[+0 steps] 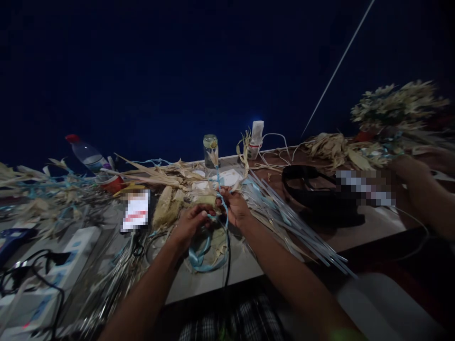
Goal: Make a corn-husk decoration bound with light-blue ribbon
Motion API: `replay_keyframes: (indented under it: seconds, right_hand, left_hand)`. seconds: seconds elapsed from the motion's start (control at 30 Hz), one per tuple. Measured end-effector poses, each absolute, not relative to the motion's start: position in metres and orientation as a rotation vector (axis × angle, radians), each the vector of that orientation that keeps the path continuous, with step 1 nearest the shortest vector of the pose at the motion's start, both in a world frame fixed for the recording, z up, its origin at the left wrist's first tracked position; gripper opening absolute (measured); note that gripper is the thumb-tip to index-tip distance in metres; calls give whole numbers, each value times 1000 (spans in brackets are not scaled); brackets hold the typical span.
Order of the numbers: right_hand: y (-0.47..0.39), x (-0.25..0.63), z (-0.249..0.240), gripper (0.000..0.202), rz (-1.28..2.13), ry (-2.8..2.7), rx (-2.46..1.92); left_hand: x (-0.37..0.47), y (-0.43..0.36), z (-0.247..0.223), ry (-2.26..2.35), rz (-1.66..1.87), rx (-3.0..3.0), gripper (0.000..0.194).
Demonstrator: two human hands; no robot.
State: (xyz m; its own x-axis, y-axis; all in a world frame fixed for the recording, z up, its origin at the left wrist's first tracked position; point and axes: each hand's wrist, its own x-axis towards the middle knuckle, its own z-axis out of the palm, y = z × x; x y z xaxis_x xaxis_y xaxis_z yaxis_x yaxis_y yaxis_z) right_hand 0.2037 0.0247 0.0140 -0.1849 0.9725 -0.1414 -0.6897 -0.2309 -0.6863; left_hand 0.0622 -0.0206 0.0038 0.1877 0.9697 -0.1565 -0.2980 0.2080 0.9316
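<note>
My right hand [233, 207] pinches an upright thin stem [223, 201] wound with light blue ribbon. A pale dried-husk bloom [213, 157] tops this stem. To its left, my left hand [194, 222] has thumb and fingers closed on the light blue ribbon [211, 216] that leads to the stem. More of the ribbon hangs in a loop below both hands, over the table. A dark cable [228, 265] runs down just under the stem. Dried corn husks [167, 206] lie by my left hand.
Clear thin rods [295, 215] and a black strap-like object [313, 189] lie to the right. A glass jar [210, 151] stands behind. Leftward are a plastic bottle [87, 154], a phone [135, 210], metal wires [121, 270] and a power strip [59, 279]. Another person's arm [426, 189] reaches in at right.
</note>
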Motion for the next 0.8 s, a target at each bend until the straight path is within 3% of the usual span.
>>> replay_keyframes:
  seconds: [0.33, 0.5, 0.8]
  right_hand:
    - [34, 201, 30, 30, 1570, -624, -703]
    - [25, 203, 52, 29, 1679, -768, -681]
    - [6, 201, 74, 30, 1774, -1295, -882]
  left_hand:
    - [66, -35, 10, 693, 603, 1198, 37]
    - [57, -34, 13, 715, 754, 1204, 26]
    - [41, -27, 14, 800, 969, 1209, 29]
